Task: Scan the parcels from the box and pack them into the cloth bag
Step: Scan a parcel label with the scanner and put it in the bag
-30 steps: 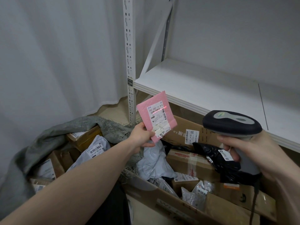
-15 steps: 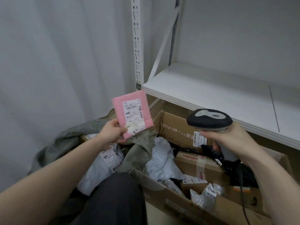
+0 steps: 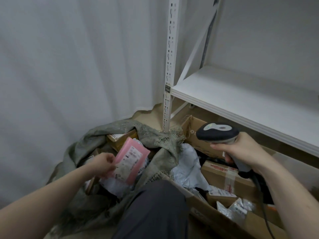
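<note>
Parcel storeroom, white slotted metal shelving point(image 3: 241, 104), cardboard box point(image 3: 215, 219) of labelled packages, handheld scanner point(image 3: 218, 133)

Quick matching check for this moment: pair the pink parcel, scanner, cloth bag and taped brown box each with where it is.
Things:
1. pink parcel
2. scanner
3. cloth bag
4. taped brown box

Places:
A. in the right hand
B. lying in the cardboard box
C. in the left hand, over the bag
D. open, left of the cardboard box

Pairs: 1-C, 2-A, 3-D, 4-B
</note>
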